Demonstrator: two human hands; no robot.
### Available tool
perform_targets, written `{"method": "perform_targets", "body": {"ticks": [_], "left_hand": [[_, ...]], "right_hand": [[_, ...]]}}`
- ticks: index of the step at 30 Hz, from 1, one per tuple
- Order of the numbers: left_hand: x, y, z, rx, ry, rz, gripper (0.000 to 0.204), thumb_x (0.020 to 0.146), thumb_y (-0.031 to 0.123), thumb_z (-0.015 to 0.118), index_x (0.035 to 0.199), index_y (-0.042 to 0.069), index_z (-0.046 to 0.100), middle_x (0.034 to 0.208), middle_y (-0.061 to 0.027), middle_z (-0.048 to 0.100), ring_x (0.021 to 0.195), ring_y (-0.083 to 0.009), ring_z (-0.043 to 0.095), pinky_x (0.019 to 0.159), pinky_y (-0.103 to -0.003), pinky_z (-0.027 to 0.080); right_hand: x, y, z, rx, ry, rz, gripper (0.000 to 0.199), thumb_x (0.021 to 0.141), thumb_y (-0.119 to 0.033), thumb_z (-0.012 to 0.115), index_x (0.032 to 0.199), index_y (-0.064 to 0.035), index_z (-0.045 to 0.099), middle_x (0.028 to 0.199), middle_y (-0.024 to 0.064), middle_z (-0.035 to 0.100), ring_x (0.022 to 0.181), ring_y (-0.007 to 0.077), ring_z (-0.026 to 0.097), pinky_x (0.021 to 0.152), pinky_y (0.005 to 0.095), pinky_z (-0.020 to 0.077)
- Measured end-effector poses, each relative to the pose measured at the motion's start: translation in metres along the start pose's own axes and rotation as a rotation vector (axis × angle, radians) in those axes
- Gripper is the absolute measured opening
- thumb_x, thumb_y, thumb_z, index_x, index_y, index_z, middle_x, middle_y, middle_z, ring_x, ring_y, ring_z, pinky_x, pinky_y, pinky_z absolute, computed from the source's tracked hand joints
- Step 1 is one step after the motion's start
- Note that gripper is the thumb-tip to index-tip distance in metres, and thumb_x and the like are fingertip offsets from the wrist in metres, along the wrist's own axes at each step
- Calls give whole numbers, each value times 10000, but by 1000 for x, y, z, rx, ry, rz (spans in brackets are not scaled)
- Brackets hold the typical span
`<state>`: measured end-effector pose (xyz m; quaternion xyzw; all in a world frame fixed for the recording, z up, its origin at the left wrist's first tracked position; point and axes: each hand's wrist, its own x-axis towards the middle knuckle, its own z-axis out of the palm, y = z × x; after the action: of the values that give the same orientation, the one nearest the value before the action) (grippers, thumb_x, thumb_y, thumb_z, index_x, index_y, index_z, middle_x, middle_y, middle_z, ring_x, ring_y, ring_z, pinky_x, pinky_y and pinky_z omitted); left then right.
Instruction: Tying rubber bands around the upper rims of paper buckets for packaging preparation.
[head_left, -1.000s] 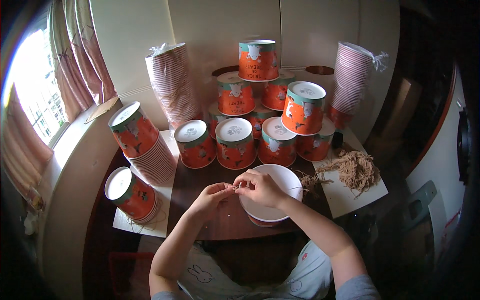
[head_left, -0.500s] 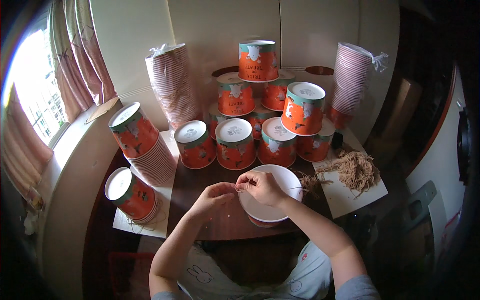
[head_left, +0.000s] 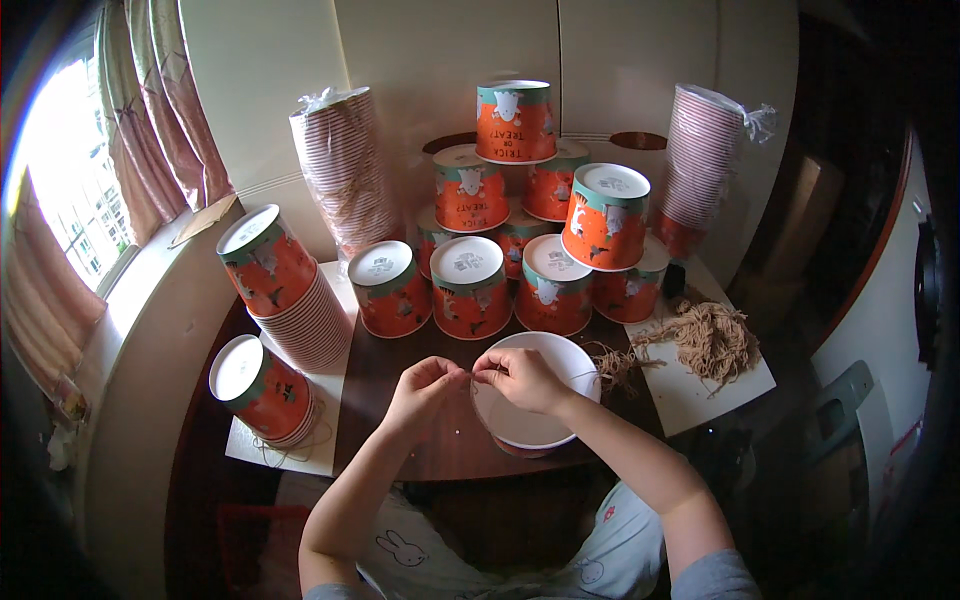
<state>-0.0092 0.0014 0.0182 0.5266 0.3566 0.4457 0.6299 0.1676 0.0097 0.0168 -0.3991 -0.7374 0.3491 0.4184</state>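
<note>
An orange paper bucket (head_left: pixel 530 425) with a white inside stands open side up at the near edge of the dark table. Over its left rim my left hand (head_left: pixel 425 392) and my right hand (head_left: pixel 522 380) meet, both with fingertips pinched. Between them seems to be the end of a thin brown cord, mostly hidden by the fingers. A strand of the cord (head_left: pixel 583 376) shows by the bucket's right rim. More loose cord (head_left: pixel 615 368) lies just right of the bucket.
Upturned orange buckets (head_left: pixel 468 285) are piled behind the bucket. A bundle of brown cords (head_left: pixel 715 342) lies on a white board (head_left: pixel 720 395) at right. Bagged bucket stacks stand at back left (head_left: pixel 340 170) and back right (head_left: pixel 700 150). More stacked buckets (head_left: pixel 265 390) stand at left.
The bucket has tilted or shifted slightly left and down. My left hand has risen a little, with its fingers still meeting the right hand's at the rim.
</note>
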Motion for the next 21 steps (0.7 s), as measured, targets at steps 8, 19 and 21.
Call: {"method": "perform_targets", "body": {"ticks": [8,19,21], "left_hand": [[6,-7,-19,0,60,6,95,810,121,550,850,38,529,749,-4,556,751,-75,525,696,-198,418],[-2,-3,-3,133,-52,25,140,813,109,558,900,-1,557,811,-24,575,763,-61,515,692,-192,419],[-2,-4,-1,285,7,141,132,813,104,565,888,-6,568,789,-23,577,749,-53,507,671,-184,416]], "right_hand": [[-1,-5,0,-70,-47,26,111,780,-111,553,830,-26,604,733,94,626,691,175,609,625,286,464],[-1,-15,-3,-33,-35,-36,84,801,-82,556,834,-6,568,738,62,592,679,100,544,622,243,443],[-1,-15,-4,-19,-22,-31,84,798,-82,557,836,-8,566,734,61,588,667,106,543,613,246,440]]}}
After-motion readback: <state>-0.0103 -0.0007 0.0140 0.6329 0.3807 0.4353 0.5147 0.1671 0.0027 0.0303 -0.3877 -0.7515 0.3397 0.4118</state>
